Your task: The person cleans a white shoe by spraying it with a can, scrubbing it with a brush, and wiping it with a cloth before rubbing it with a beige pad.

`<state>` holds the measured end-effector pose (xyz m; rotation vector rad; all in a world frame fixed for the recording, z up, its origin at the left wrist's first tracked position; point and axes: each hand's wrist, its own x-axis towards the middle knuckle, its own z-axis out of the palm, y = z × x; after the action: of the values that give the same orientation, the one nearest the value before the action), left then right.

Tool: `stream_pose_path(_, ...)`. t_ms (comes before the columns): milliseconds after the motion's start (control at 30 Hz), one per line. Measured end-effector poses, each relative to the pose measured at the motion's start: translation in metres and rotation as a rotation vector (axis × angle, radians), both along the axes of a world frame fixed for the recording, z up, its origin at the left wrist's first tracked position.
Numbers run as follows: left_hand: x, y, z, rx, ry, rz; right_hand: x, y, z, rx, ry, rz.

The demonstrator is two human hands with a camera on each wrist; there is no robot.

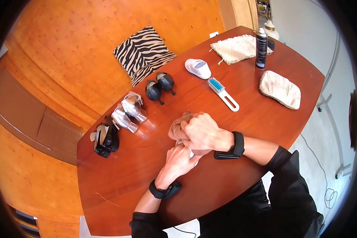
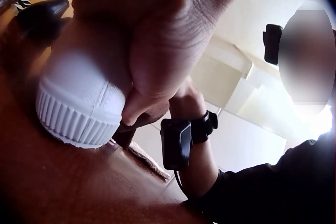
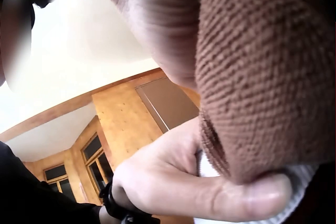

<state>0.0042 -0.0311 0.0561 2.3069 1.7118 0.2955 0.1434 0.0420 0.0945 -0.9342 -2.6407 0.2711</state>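
Close over the near middle of the table, my left hand point(image 1: 178, 162) grips a white shoe point(image 2: 81, 100) with a ribbed sole edge. The hands cover much of the shoe in the head view. My right hand point(image 1: 204, 131) holds a bunched brown cloth point(image 3: 268, 77) against it. In the right wrist view, the left thumb lies along the shoe just under the cloth. A matching white shoe point(image 1: 198, 68) sits farther back on the table, beside a white brush point(image 1: 225, 95) with blue bristles.
Along the left edge stand black shoes point(image 1: 106, 137), silver heeled shoes point(image 1: 129, 112) and black pumps point(image 1: 159, 87). A dark spray can point(image 1: 261, 49), a fringed cream cloth point(image 1: 234, 49) and a satiny beige pad point(image 1: 280, 89) are at the far right. A zebra-striped cushion point(image 1: 142, 51) lies beyond the table point(image 1: 146, 178).
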Motion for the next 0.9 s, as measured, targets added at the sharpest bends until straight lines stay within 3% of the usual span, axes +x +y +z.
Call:
stream_pose_path(233, 0.002, -0.001, 0.003, 0.011, -0.058, -0.013, -0.002, 0.020, -0.024, 0.115, 0.233, -0.036)
stream_pose_path(533, 0.004, -0.001, -0.001, 0.102, -0.012, -0.024, 0.000, 0.035, -0.033, 0.030, 0.182, -0.164)
stream_pose_path(600, 0.004, -0.001, 0.000, 0.132, -0.027, -0.038, 0.000, 0.029, -0.027, -0.063, 0.119, -0.143)
stream_pose_path(733, -0.009, 0.001, 0.003, -0.046, -0.040, -0.039, 0.001, 0.006, -0.002, -0.170, 0.045, 0.037)
stream_pose_path(900, -0.014, 0.002, 0.000, -0.068, -0.118, -0.120, -0.001, -0.002, -0.007, -0.099, 0.147, 0.124)
